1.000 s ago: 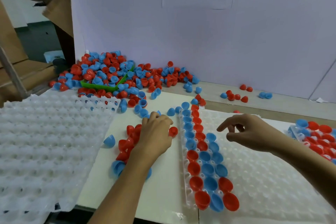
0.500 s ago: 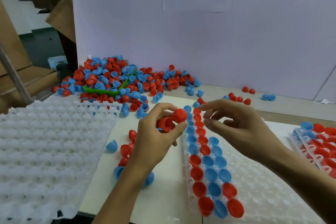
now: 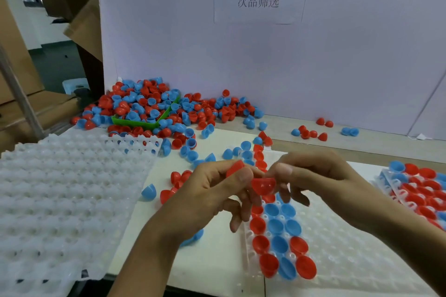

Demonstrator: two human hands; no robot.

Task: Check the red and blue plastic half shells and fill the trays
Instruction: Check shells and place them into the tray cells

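Note:
My left hand (image 3: 210,198) is raised over the table and grips a red half shell (image 3: 234,168) between thumb and fingers. My right hand (image 3: 321,181) meets it from the right and pinches a second red half shell (image 3: 263,186), open side up, which the left fingertips also touch. Beneath both hands lies a white dimpled tray (image 3: 350,251); its left columns hold red and blue shells (image 3: 277,239). A few loose red shells (image 3: 178,179) and one blue shell (image 3: 148,191) lie left of my left hand.
A big pile of red and blue shells (image 3: 205,108) spills around a green bin (image 3: 135,123) at the back wall. Empty white trays (image 3: 60,200) are stacked at the left. A filled tray (image 3: 422,188) sits at the right edge. Stray shells (image 3: 311,132) lie near the wall.
My left hand picked red shells off the table and lifted them. My right hand came left to meet it and now pinches one of the shells.

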